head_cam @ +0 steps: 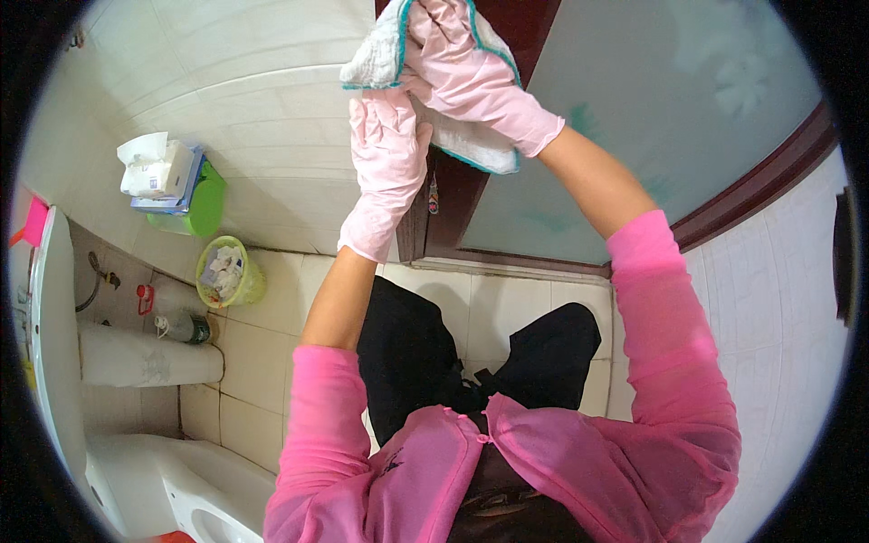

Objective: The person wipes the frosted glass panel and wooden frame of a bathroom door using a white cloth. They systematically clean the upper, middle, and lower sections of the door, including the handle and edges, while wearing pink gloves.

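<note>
Both of my hands wear pale pink rubber gloves and are raised at the top of the view. My right hand (pixel 468 75) is pressed on a white cloth with teal edging (pixel 475 146), which hangs around it on both sides. Just below and to the left is my left hand (pixel 388 136), its fingertips touching the cloth's underside; whether it grips any cloth cannot be told. Behind the cloth stands a door with a dark red-brown frame (pixel 455 197) and a frosted glass panel (pixel 652 122).
Tissue packs (pixel 159 170) rest on a green container (pixel 207 203) by the left wall. Below stand a waste bin with crumpled paper (pixel 254 278), a plastic bottle (pixel 183 327) and a white pedestal (pixel 149 356) under a basin (pixel 58 326). A toilet (pixel 183 475) is at lower left.
</note>
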A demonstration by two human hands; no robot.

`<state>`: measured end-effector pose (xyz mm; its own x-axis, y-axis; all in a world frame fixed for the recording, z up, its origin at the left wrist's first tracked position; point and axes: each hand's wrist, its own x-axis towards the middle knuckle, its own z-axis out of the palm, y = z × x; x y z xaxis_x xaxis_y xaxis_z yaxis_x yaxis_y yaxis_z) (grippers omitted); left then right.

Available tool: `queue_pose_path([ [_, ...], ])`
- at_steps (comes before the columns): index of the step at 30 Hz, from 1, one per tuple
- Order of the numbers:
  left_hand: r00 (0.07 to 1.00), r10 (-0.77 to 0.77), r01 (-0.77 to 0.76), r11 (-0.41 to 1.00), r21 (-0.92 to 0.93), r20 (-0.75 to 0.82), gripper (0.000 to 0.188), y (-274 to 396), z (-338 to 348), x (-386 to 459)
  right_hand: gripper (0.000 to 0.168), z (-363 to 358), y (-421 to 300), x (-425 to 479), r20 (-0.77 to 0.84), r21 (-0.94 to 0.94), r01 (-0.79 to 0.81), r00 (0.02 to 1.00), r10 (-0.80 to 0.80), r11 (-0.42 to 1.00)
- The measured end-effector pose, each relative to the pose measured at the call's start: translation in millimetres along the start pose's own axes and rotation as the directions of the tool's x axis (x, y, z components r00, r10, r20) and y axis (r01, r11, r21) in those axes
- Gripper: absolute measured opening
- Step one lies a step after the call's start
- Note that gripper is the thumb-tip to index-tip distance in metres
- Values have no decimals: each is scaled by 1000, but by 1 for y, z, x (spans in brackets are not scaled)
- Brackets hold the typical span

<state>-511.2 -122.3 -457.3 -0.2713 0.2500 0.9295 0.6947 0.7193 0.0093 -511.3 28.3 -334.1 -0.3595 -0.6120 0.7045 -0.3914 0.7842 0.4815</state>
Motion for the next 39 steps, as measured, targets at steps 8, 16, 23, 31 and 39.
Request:
queue_pose_path([
  [8, 904, -5, -90, 975, 203, 428, 49, 12, 30, -144, 59, 85, -74, -133, 416, 506, -233, 909, 1, 830],
  [16, 499, -108, 39, 994, 102, 860, 62, 40, 51, -248, 62, 100, -113, -193, 891, 443, -892, 427, -153, 86],
  [23, 367, -86, -33, 994, 106, 926, 73, 32, 19, -190, 60, 72, -106, -203, 945, 314, -909, 328, 4, 273],
  [31, 881, 34, 76, 974, -212, 473, 73, 56, -20, -69, 31, -21, 38, -137, 337, 391, 23, 927, -166, 920],
  [39, 990, 17, -50, 969, -242, -138, 80, 47, -61, 63, 48, -119, 93, 15, -13, -170, -178, 984, 179, 969],
])
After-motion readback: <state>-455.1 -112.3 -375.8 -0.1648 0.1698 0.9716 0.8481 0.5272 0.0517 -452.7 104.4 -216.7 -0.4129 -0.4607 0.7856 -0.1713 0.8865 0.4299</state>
